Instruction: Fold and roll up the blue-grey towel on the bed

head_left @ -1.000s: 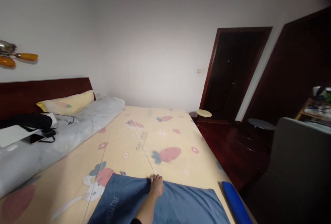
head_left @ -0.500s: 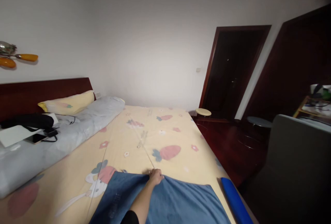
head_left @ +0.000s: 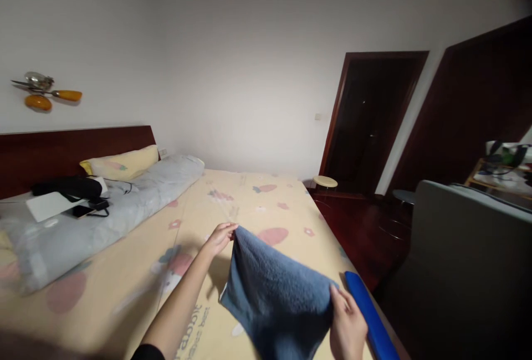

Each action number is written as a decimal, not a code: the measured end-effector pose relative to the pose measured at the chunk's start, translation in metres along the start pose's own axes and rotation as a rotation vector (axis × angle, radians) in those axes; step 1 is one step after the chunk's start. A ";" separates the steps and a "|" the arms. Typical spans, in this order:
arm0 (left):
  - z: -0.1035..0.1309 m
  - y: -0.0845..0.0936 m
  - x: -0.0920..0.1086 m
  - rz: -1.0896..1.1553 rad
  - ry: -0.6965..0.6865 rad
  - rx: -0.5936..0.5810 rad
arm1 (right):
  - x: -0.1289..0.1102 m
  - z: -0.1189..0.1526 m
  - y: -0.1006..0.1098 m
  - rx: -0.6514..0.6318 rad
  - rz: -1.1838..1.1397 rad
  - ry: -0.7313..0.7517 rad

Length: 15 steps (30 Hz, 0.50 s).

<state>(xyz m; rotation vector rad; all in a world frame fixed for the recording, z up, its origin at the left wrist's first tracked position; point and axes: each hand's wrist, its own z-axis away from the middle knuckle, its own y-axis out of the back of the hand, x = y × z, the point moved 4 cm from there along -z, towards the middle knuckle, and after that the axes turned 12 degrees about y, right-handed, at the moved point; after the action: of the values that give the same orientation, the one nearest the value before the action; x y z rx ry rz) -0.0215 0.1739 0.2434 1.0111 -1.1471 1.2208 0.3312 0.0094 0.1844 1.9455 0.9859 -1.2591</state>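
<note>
Above the bed (head_left: 257, 205): blue towel (head_left: 274, 293) stretched in the air, left hand (head_left: 220, 236) pinching its far corner, right hand (head_left: 348, 329) gripping the near corner. Just right: blue roll (head_left: 368, 315). Left: grey bolster (head_left: 103, 221), yellow pillow (head_left: 122, 163), phone (head_left: 85, 210).

The towel (head_left: 276, 293) runs off the bottom edge, the right hand (head_left: 348, 329) too. The left arm looks blurry.
</note>
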 end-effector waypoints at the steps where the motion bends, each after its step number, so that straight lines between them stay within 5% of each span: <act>1: 0.010 0.004 0.009 0.028 -0.022 -0.001 | -0.009 -0.016 0.001 0.078 -0.008 -0.010; 5: 0.045 0.015 0.032 0.101 -0.094 0.028 | -0.046 -0.072 -0.004 0.169 -0.118 0.034; 15: 0.080 0.036 0.049 0.065 -0.165 0.213 | -0.062 -0.135 -0.035 -0.277 -0.213 0.118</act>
<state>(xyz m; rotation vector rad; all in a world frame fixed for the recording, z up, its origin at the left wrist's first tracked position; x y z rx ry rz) -0.0659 0.1068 0.3040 1.2616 -1.2031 1.3522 0.3489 0.1212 0.2868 1.7498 1.3804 -1.0610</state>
